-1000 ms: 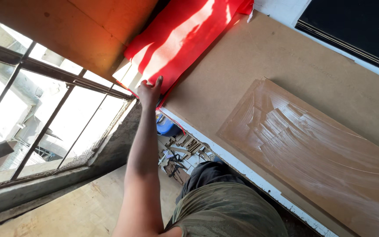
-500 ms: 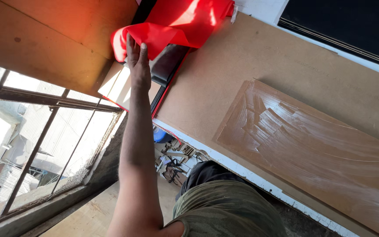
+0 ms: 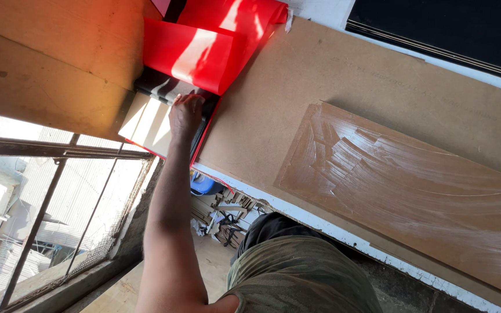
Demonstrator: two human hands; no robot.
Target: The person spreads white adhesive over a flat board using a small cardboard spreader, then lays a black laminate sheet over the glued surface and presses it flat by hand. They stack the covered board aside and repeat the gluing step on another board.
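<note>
We are reaching our left hand (image 3: 185, 115) across to the red sheet (image 3: 195, 52) lying folded at the far end of the brown board (image 3: 297, 98) on the table. The grip is resting flat on the dark stack edge (image 3: 163, 87) just under the fold, fingers barely curled, holding nothing. The sheet looks thin, light, floppy and glossy, so probably slippery; we are judging its folded edge the best hold.

Bare arm (image 3: 169, 232), no sleeve, olive-green shirt (image 3: 302, 278), faintly mottled, creased fabric

Left hand (image 3: 185, 114) presses on a glossy black panel (image 3: 156, 88) beneath a peeled-back red film (image 3: 195, 52), beside a brown fibreboard sheet (image 3: 297, 98)
</note>
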